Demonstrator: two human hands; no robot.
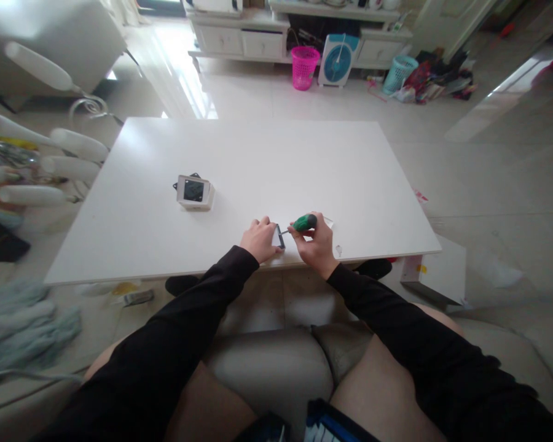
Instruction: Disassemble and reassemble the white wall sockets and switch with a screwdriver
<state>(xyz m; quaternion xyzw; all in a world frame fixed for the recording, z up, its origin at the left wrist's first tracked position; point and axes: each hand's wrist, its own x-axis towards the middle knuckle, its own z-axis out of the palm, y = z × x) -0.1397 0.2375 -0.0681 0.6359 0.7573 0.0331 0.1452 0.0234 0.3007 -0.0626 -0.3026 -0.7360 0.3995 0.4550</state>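
Near the front edge of the white table, my left hand grips a small white device with a dark edge, its fingers covering much of it. My right hand is closed around a screwdriver with a green and black handle. The screwdriver's thin shaft points left, and its tip meets or nearly meets the dark edge; contact is too small to tell. Beside my right hand lies a pale flat piece, partly hidden by the hand. A tiny clear item rests close to my right wrist.
A small white box with a dark square top stands left on the table, a black bracket-like part behind it. White lamp arms reach the table's left edge. Across the floor are a pink basket and a blue fan.
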